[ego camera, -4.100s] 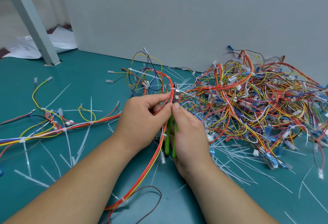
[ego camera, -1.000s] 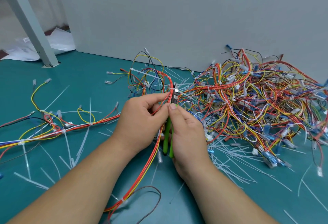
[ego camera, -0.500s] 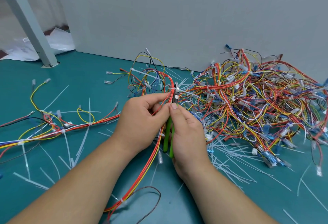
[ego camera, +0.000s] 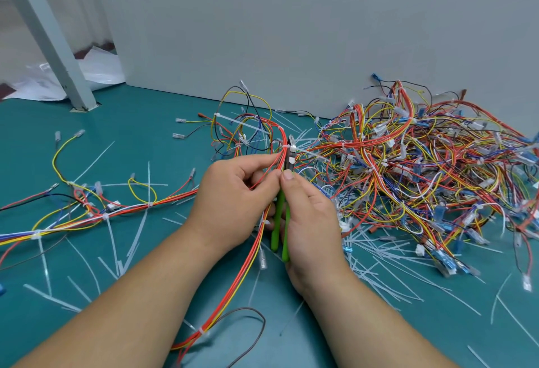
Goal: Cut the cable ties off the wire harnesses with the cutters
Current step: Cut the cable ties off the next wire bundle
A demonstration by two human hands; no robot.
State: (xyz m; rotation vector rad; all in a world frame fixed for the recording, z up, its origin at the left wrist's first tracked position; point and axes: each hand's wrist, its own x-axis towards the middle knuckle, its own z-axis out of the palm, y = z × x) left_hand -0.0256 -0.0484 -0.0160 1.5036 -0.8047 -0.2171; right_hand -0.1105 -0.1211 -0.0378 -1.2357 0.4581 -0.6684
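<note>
Now L hand [ego camera: 233, 201] pinches harness [ego camera: 283, 143] taut; R hand [ego camera: 310, 222] grips cutters [ego camera: 279, 216], tip at cable tie [ego camera: 292, 152] just above thumbs. Nip tie only; no strand between blades.

Place: workshop area for wiring work.
Surface: teal work surface [ego camera: 145, 122] against a plain grey panel [ego camera: 291, 32].
Evidence: heaped wire harnesses [ego camera: 423, 163], strewn cut cable ties [ego camera: 361, 246], bare metal post [ego camera: 51, 38].

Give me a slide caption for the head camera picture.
Left hand holds a wire bundle while the right hand holds green cutters against a white cable tie.
</note>
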